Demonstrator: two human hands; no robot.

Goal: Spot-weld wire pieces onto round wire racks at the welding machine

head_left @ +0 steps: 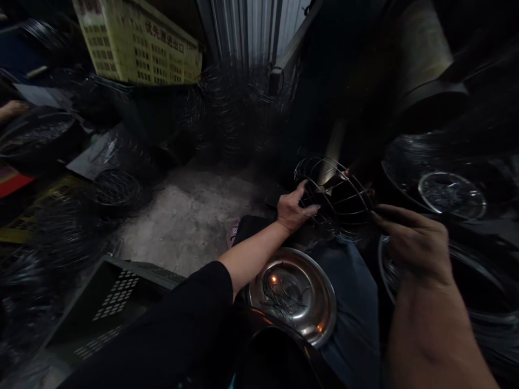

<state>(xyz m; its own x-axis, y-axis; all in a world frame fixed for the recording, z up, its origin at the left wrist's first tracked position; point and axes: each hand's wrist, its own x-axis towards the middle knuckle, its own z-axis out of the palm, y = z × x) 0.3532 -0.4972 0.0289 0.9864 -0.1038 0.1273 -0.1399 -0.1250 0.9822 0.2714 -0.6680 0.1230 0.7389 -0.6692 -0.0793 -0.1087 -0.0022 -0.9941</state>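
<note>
A round cage of thin metal wire (352,190), like a fan guard, is held up in front of me, tilted on its side. My left hand (292,209) grips its left side, thumb and fingers hooked about the wires. At the right edge my right hand (421,243) pinches the rim with thumb and fingertips; the exact contact is dark and blurred. A pale metal bar (330,156) of a dark machine reaches down into the cage. On my lap rests a shiny steel basin (320,281) with several short thin wires (279,294) in it.
A dark green crate (101,308) stands at lower left, a yellow crate (141,48) at the upper left. Wire goods are stacked around the concrete floor (174,216). Right of me are round metal wire parts (452,194). Another person's hand (14,109) shows at far left.
</note>
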